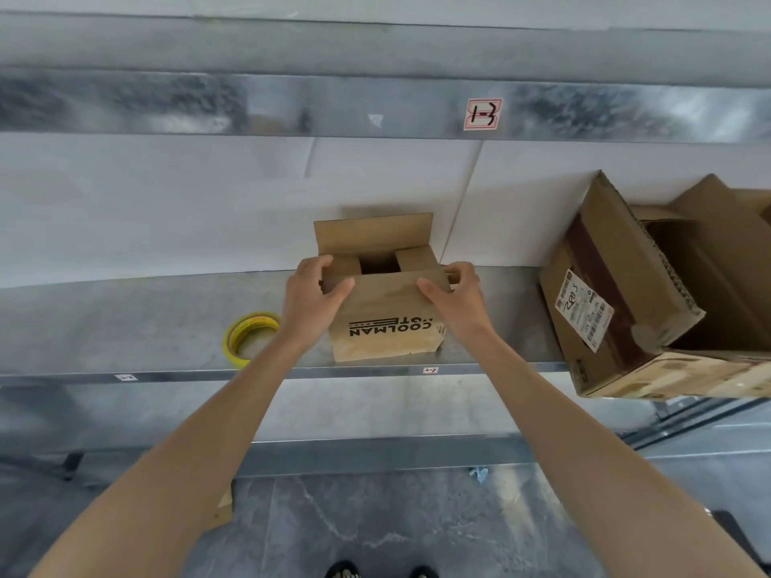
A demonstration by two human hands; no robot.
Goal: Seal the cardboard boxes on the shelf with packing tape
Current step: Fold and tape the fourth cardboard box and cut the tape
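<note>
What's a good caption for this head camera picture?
Left hand and right hand grip the front flap of a cardboard box beside a tape roll.

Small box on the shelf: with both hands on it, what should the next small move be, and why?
Probably fold the upright rear flap down over the two side flaps, already folded in. The left hand and right hand grip the small box at its near top corners, and the tape roll lies untouched beside it, so closing the top comes first.

Two cardboard boxes – one tape roll – two hands.
</note>
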